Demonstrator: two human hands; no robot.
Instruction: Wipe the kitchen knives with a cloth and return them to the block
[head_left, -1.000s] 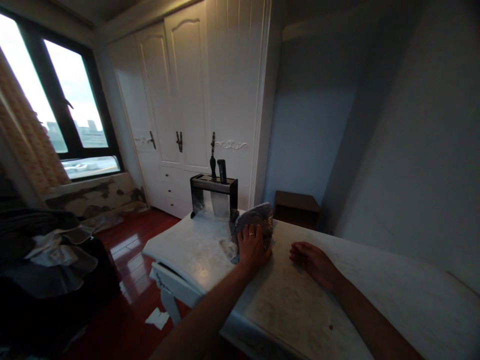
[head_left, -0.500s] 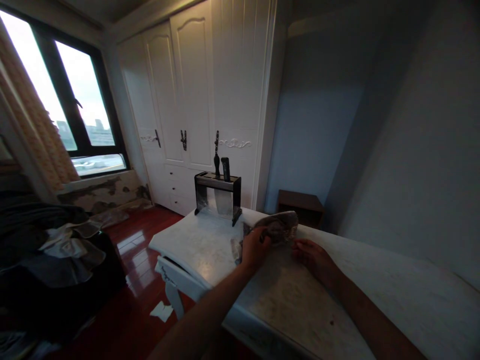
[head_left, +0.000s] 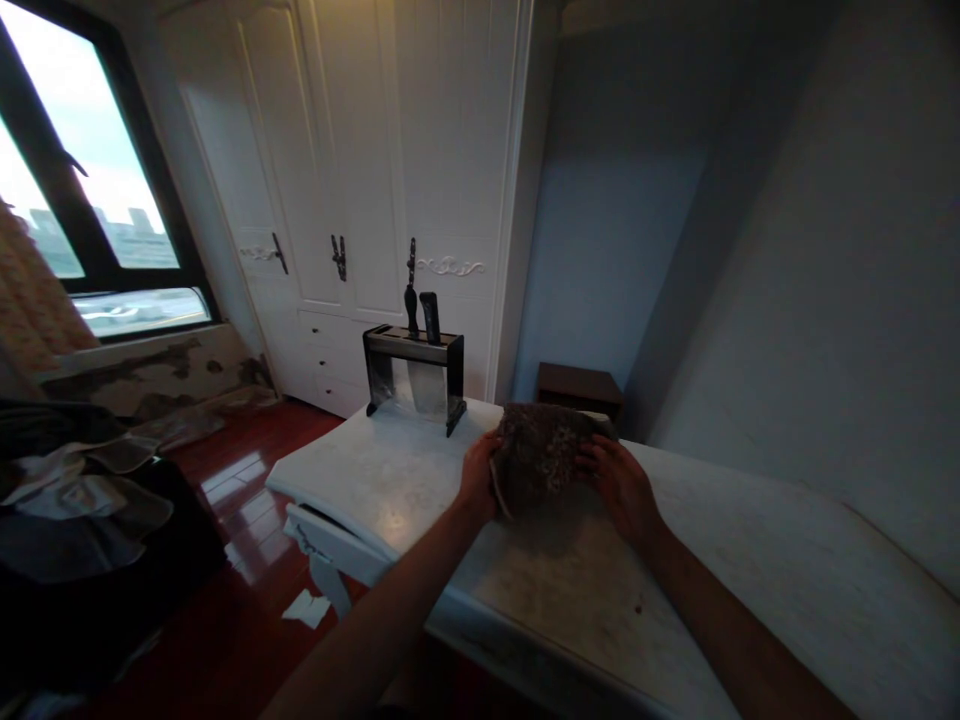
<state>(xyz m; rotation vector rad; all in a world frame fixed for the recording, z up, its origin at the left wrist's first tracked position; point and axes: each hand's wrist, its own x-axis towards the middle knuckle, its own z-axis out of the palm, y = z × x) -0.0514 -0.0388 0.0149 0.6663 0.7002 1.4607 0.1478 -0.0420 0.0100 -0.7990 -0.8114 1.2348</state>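
A brown, fuzzy cloth (head_left: pixel 544 455) is bunched up over the white table. Its left edge is in the grip of my left hand (head_left: pixel 480 480), the fingers closed on it. On the other side my right hand (head_left: pixel 619 485) holds the right part of the cloth, its fingertips pressed on the fuzzy face. The cloth hides whatever lies directly behind it. Left of the cloth a black knife rack (head_left: pixel 415 350) stands on the table, with a black-handled knife (head_left: pixel 430 318) and a thin black-handled tool (head_left: pixel 412 300) upright in it.
The white table (head_left: pixel 720 530) has stains and a small dark speck. Beyond it stand a white wardrobe (head_left: pixel 465 150) and a brown cabinet (head_left: pixel 577 385). On the left, clothes (head_left: pixel 75 490) lie piled; a white paper scrap (head_left: pixel 306 608) is on the red floor.
The cloth has been turned and spread, so its fuzzy brown face shows. My right hand has come onto its right side. The view has swung slightly to the right.
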